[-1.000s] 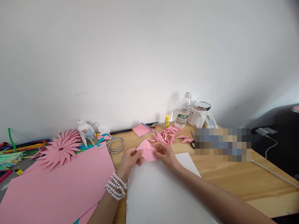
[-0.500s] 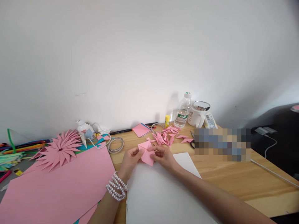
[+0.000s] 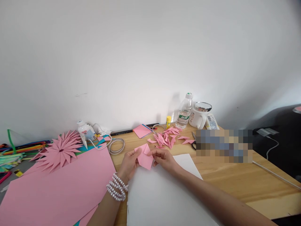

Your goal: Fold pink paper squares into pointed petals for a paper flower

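A small sheet of pink origami paper (image 3: 145, 159) with a folded flap at its top is held up over the white board (image 3: 162, 194). My left hand (image 3: 129, 163) pinches its left edge, thumb on the front. At its right edge, my right hand (image 3: 164, 159) has thumb and fingers closed on the paper near the flap. Just behind my hands lies a loose heap of folded pink paper pieces (image 3: 166, 138). A pink pinwheel-like ring of folded paper (image 3: 61, 151) rests at the left on large pink sheets (image 3: 58, 191).
Along the wall stand a yellow glue stick (image 3: 168, 122), a water bottle (image 3: 184, 113) and a white mug (image 3: 199, 116). Scissors (image 3: 194, 141) lie at the right beside a blurred patch. A coiled cable (image 3: 117, 146) and a white bottle (image 3: 86, 130) are at the left.
The pink paper has shifted slightly left and down and turned a little. My left thumb has moved up along it, and my right fingers have moved to the flap at its right side.
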The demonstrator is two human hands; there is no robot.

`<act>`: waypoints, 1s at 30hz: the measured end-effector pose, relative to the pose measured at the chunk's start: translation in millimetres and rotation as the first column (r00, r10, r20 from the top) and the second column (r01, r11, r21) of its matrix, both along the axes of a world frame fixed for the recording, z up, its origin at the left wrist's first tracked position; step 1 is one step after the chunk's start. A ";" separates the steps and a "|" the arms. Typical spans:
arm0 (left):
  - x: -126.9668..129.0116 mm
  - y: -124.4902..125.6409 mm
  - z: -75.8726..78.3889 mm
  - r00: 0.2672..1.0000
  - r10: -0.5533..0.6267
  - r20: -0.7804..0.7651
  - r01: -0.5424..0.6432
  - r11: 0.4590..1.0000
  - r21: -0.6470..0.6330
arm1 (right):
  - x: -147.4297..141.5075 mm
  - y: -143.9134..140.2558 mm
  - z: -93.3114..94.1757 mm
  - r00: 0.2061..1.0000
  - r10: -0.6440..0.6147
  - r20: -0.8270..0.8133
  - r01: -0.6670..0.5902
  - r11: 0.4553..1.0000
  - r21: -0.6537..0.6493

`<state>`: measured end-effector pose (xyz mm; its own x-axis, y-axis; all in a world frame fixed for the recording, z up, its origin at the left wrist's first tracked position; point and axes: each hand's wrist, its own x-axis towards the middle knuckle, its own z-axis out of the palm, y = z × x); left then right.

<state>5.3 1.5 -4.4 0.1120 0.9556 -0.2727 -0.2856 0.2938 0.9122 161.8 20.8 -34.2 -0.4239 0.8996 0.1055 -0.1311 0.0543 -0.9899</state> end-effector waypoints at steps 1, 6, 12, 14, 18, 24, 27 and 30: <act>-0.7 0.7 -0.9 1.000 0.002 0.011 -0.002 1.000 -0.005 | 0.1 -0.2 -1.2 1.000 0.006 0.026 -0.006 1.000 0.023; -2.1 2.0 -1.1 0.999 0.007 0.040 -0.005 0.999 -0.045 | 0.7 -2.2 -3.8 0.993 0.005 0.121 -0.020 0.992 0.122; -1.2 1.3 1.3 0.999 0.010 0.039 -0.007 0.998 -0.062 | 1.5 -1.6 -4.9 0.989 -0.002 0.150 -0.017 0.992 0.128; -1.4 1.6 0.7 0.999 0.000 0.052 0.003 0.998 -0.059 | 1.7 -0.8 -6.1 0.989 0.015 0.148 -0.034 0.991 0.129; -2.0 2.3 -1.1 0.998 -0.011 0.057 0.013 0.999 -0.036 | 2.3 0.8 -6.9 0.987 0.021 0.159 -0.044 0.989 0.142; 0.1 0.7 1.2 0.997 -0.026 0.079 0.026 1.000 -0.005 | 2.1 1.3 -4.5 0.989 0.006 0.146 -0.023 0.993 0.116; 2.7 -0.6 2.8 0.995 -0.032 0.094 0.033 0.999 -0.014 | 1.2 0.9 -3.0 0.993 -0.005 0.114 -0.004 0.997 0.072; 5.5 -1.7 3.4 0.992 -0.046 0.118 0.047 0.999 -0.007 | 0.8 0.7 -1.1 0.993 -0.016 0.115 0.009 0.998 0.060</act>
<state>10.8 -0.2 -1.0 0.1884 0.9460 -0.2639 -0.3769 0.3178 0.8700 162.6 21.5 -35.3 -0.4249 0.8985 0.1100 -0.0153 0.1144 -0.9933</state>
